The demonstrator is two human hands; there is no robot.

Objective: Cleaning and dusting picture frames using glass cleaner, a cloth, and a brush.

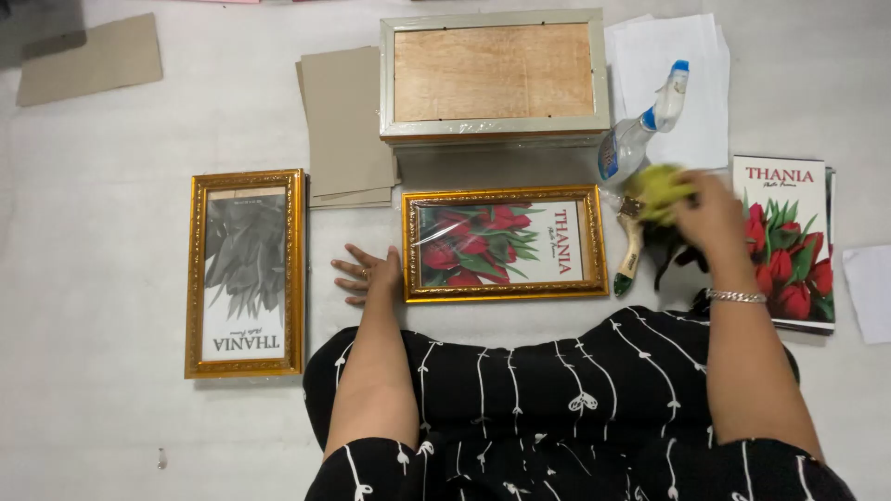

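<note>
In the head view a person sits on a pale floor (111, 408), legs in black cloth with white line patterns at the near edge; the left hand (369, 275) lies flat, fingers spread and gripping nothing, its fingertips pointing left, the palm side just touching the left edge of a gold frame with red tulips (504, 243) that lies flat straight ahead, a film of clear wrap showing over its left part; the right hand (713, 215), a silver bracelet (736, 296) at the wrist, is blurred with motion and closed on a yellow-green cloth (661, 188), held just right of that frame's far right corner; directly under the cloth a paintbrush (629, 252) with a pale handle lies on the floor beside the frame's right edge; a clear spray bottle (639, 130) with a blue and white nozzle lies just beyond the cloth, tilted, its base near the frame corner; farther off sits a stack of grey-green frames (495, 76) face down, the brown backing board uppermost; sheets of grey card (345, 125) lie to its left, white paper (691, 83) to its right; on the far left lies a gold frame with a grey leaf print (245, 272), well apart from the left hand; on the right lies a stack of tulip prints (787, 243), just beyond the right wrist; a loose piece of card (91, 59) lies at the far left corner.
</note>
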